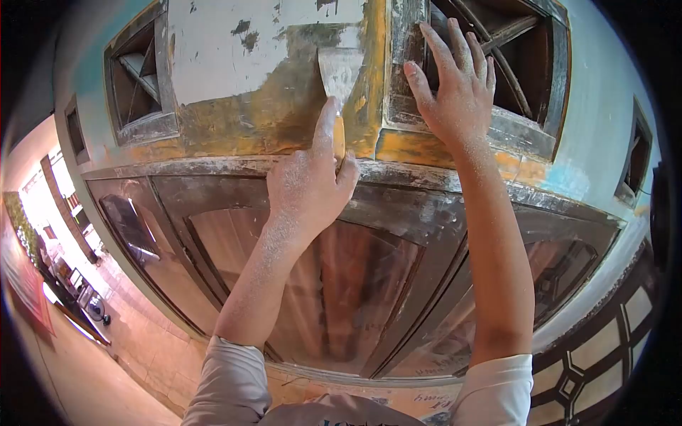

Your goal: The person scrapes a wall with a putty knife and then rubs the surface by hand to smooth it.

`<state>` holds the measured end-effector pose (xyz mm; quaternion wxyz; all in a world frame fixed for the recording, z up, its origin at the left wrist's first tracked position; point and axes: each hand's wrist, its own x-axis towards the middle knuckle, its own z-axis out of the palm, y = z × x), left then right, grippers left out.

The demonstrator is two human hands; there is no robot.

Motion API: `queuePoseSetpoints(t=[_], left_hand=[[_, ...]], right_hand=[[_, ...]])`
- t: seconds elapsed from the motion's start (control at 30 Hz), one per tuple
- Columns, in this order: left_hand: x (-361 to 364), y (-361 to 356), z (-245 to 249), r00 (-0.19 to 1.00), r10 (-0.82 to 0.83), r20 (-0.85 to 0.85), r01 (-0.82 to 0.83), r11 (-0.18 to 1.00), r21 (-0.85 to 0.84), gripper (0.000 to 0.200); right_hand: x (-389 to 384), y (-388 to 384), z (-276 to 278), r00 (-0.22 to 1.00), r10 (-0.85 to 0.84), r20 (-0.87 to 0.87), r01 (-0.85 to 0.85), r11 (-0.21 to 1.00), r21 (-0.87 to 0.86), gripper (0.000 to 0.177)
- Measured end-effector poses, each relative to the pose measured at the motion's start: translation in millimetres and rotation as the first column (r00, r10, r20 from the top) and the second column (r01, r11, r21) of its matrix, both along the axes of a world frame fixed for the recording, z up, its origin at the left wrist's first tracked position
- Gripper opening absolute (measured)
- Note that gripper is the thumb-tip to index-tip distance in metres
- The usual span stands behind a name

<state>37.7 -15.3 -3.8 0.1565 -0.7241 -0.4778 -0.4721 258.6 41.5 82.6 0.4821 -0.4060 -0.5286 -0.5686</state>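
Observation:
My left hand [302,186] grips the wooden handle of a paint scraper [339,77], index finger stretched along it toward the blade. The wide metal blade points upward and lies against a wall panel [263,117] with peeling white paint and bare dark and ochre patches. To the right, my right hand [460,99] has its fingers spread, with nothing in it. Its fingertips are at the worn wooden frame [409,50] of an opening with crossed bars [508,35]. Pale dust coats both hands and the left forearm.
Below the panel runs a chipped wooden ledge [234,167], over dark-framed glass panes [312,277]. A second barred opening [145,89] is at upper left. At far left, a fan [96,307] stands on the tiled floor [145,341]. Dark latticework [590,355] fills the lower right.

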Motion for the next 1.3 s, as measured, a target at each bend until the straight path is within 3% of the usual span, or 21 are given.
queuePoseSetpoints(t=[0.13, 0.2, 0.3, 0.4, 0.53, 0.6, 0.73, 0.83, 0.9, 1.0, 1.1, 1.13, 1.17, 1.23, 1.3], left_hand=[[1, -4, 23, 0.999, -0.009, -0.042, 0.006, 0.996, -0.083, 0.078], [-1, -5, 32, 0.992, 0.023, -0.125, -0.021, 1.000, 0.014, 0.083], [2, -16, 23, 0.994, -0.011, -0.110, -0.003, 0.991, -0.132, 0.077], [10, -13, 6, 0.993, -0.023, -0.120, 0.016, 0.998, -0.063, 0.076], [10, -13, 29, 0.992, -0.032, -0.122, 0.016, 0.992, -0.127, 0.077], [7, -8, 36, 0.992, -0.064, -0.113, 0.064, 0.998, -0.003, 0.077], [10, -12, 9, 0.992, -0.071, -0.106, 0.062, 0.994, -0.092, 0.078], [13, -5, 5, 0.988, -0.063, -0.139, 0.072, 0.995, 0.063, 0.077], [11, -8, 24, 0.988, -0.070, -0.140, 0.060, 0.996, -0.072, 0.077], [7, -10, 36, 0.987, -0.054, -0.154, 0.049, 0.998, -0.034, 0.078], [13, -8, 12, 0.988, -0.098, -0.119, 0.090, 0.994, -0.069, 0.080], [15, -5, 2, 0.986, -0.086, -0.145, 0.098, 0.992, 0.074, 0.080], [15, -1, 0, 0.985, -0.090, -0.151, 0.102, 0.992, 0.077, 0.080], [15, -6, 14, 0.983, -0.047, -0.175, 0.029, 0.994, -0.106, 0.080], [10, -4, 34, 0.983, -0.045, -0.180, 0.031, 0.996, -0.083, 0.081]], right_hand=[[1, 0, -1, 1.000, 0.020, 0.007, -0.020, 1.000, -0.006, 0.059], [0, 0, -1, 1.000, 0.023, -0.010, -0.023, 1.000, -0.012, 0.059], [0, 0, -2, 0.999, 0.038, -0.028, -0.039, 0.999, -0.012, 0.059], [0, 0, -1, 0.999, 0.024, -0.022, -0.024, 1.000, -0.012, 0.059], [1, 2, 0, 0.999, 0.049, -0.023, -0.049, 0.998, -0.024, 0.059], [1, 3, -1, 0.999, 0.044, -0.030, -0.044, 0.999, -0.022, 0.059], [1, 3, -2, 0.998, 0.050, -0.029, -0.051, 0.998, -0.021, 0.059], [2, 1, -1, 0.998, 0.051, -0.027, -0.051, 0.999, -0.017, 0.058], [1, 1, -1, 0.998, 0.058, -0.030, -0.059, 0.998, -0.016, 0.058], [1, 2, 0, 0.998, 0.047, -0.043, -0.047, 0.999, 0.001, 0.058], [1, 3, -2, 0.998, 0.050, -0.048, -0.049, 0.999, 0.009, 0.058], [2, 3, -2, 0.998, 0.050, -0.044, -0.049, 0.999, 0.011, 0.058], [2, 2, -1, 0.998, 0.047, -0.041, -0.046, 0.999, 0.015, 0.058], [1, -1, -2, 0.998, 0.040, -0.046, -0.040, 0.999, 0.001, 0.058], [0, -1, -1, 0.997, 0.055, -0.057, -0.055, 0.998, 0.000, 0.057]])
